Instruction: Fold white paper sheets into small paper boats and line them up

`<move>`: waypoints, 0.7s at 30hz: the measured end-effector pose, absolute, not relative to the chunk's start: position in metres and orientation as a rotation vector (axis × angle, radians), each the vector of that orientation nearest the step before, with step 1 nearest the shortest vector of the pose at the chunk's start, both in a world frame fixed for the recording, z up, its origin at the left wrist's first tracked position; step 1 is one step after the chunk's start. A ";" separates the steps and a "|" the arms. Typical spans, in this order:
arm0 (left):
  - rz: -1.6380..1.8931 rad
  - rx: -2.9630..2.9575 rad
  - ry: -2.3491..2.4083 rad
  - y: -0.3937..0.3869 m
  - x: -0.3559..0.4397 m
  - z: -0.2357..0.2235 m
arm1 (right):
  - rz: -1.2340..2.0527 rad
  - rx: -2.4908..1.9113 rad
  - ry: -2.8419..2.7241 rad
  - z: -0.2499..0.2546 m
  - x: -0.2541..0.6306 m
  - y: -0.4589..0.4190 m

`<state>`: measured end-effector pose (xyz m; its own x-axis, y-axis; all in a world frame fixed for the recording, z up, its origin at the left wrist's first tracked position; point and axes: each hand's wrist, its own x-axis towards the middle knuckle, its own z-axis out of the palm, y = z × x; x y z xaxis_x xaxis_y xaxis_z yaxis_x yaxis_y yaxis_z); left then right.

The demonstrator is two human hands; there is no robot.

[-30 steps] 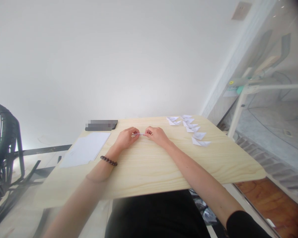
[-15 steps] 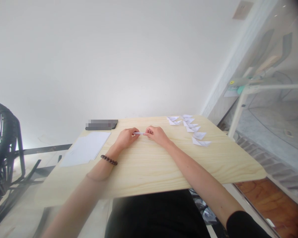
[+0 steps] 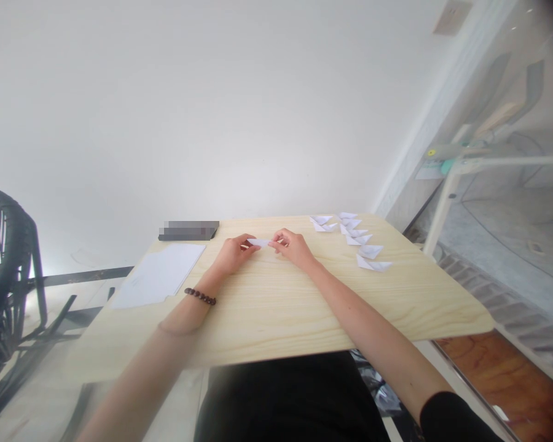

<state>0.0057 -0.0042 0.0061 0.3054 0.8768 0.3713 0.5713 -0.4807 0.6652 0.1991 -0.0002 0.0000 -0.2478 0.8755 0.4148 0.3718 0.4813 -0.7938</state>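
A small folded strip of white paper (image 3: 259, 242) is pinched between both my hands just above the light wooden table (image 3: 276, 307). My left hand (image 3: 234, 253), with a dark bead bracelet (image 3: 201, 297) on the wrist, grips the strip's left end. The right end is held in the closed fingers of my right hand (image 3: 293, 247). Several finished folded white paper pieces (image 3: 357, 240) lie in a loose row on the table to the right of my hands.
A stack of flat white sheets (image 3: 159, 275) lies on the table's left side. A dark flat object (image 3: 188, 230) rests at the far edge by the white wall. A black wicker chair (image 3: 4, 270) stands left; a white frame (image 3: 447, 196) and glass door are right.
Both hands have lifted the paper strip slightly and turned it, so more of its flat white face shows now. The arms stay in nearly the same place.
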 end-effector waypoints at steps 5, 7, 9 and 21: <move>0.977 2.169 1.262 -0.007 0.007 0.010 | 0.770 -1.046 -1.844 0.000 0.200 -0.001; 0.962 2.181 1.234 -0.009 0.008 0.013 | 0.734 -1.029 -1.905 0.001 0.201 -0.002; 0.963 2.192 1.236 -0.011 0.008 0.015 | 0.691 -1.043 -1.928 0.001 0.201 -0.002; 0.960 2.196 1.237 -0.012 0.007 0.013 | 0.613 -1.034 -1.904 0.005 0.200 -0.004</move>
<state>0.0069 -0.0118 0.0132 0.3586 0.8636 0.3545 0.5574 -0.5027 0.6608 0.2005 -0.0037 0.0049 -0.2857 0.8444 0.4532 0.4214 0.5354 -0.7319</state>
